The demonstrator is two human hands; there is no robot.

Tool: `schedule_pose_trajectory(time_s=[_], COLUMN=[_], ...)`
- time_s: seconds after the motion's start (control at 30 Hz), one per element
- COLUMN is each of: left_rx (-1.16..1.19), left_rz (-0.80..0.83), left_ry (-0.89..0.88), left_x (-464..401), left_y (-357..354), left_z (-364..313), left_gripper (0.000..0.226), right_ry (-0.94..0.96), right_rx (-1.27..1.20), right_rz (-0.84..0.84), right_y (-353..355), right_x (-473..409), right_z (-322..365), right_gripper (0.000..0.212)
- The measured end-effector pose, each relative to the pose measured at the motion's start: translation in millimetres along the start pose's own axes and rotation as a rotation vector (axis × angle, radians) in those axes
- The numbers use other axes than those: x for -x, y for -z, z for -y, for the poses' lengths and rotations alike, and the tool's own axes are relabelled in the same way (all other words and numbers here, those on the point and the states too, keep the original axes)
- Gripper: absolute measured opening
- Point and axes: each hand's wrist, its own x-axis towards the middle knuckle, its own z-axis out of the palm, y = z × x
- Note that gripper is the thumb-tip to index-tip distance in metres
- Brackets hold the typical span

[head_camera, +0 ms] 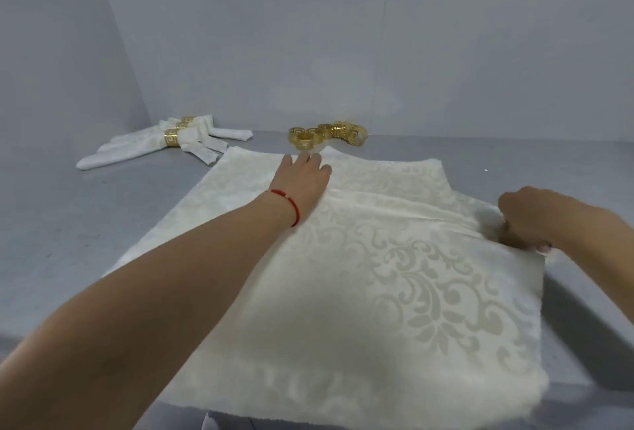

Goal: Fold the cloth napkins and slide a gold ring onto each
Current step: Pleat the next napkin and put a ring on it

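A: How far is the work now?

B: Some is done; at the far left of the grey metal table [61, 223] lies a small heap of folded white napkins [151, 144], each one I can make out with a gold ring around its middle; at least two, maybe three, I cannot count them surely

A: And what remains?

B: A cluster of loose gold cut-out rings [326, 134] waits at the back, near the wall; several, so I judge several napkins are left; the large cream damask napkin with leaf pattern [394, 275] lies open on top of the flat ones in front of the person, with only a soft crease across it

A: The hands?

B: The left hand [302, 179] lies flat with fingers straight, pressing the far part of the cloth; the right hand [525, 220] is curled and pinches the right edge; I think a fold is only beginning; no ring is taken yet
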Motion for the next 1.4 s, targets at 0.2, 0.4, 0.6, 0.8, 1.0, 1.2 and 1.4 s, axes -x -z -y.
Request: schedule_pose_trajectory(time_s=[0.2,0.4,0.6,0.8,1.0,1.2,1.4], left_rx=[0.146,0.592,0.753,0.725,0.764,0.855,0.941], left_rz=[-0.042,-0.033,-0.068,-0.042,-0.036,0.171,-0.022], left_ry=[-0.008,-0.239,-0.297,-0.412,-0.382,-0.277,-0.106], left_x=[15.8,119.1,190.6,218.0,227.5,216.5,185.1], left_y=[21.5,71.2,88.5,90.8,97.3,122.2,108.7], left_z=[-20.5,-58.3,-46.1,-36.7,-32.9,4.9,28.7], left_gripper=[0.026,0.029,0.020,0.026,0.049,0.097,0.037], right_ry=[0.251,1.109,1.221,1.124,1.072,0.950,0.896], right_rx=[-0.066,-0.390,-0.473,-0.669,-0.870,-1.100,-0.740], right_rz=[-0.372,-0.207,-0.207,-0.061,0.076,0.085,-0.247], right_y=[-10.9,-21.5,-43.0,-30.9,-18.1,2.3,3.0], right_x=[37.2,127.5,140.1,131.8,130.2,112.5,98.5], right_z=[15.7,73.0,94.7,100.6,102.6,120.0,135.7], right_gripper=[0.034,0.047,0.017,0.012,0.010,0.018,0.021])
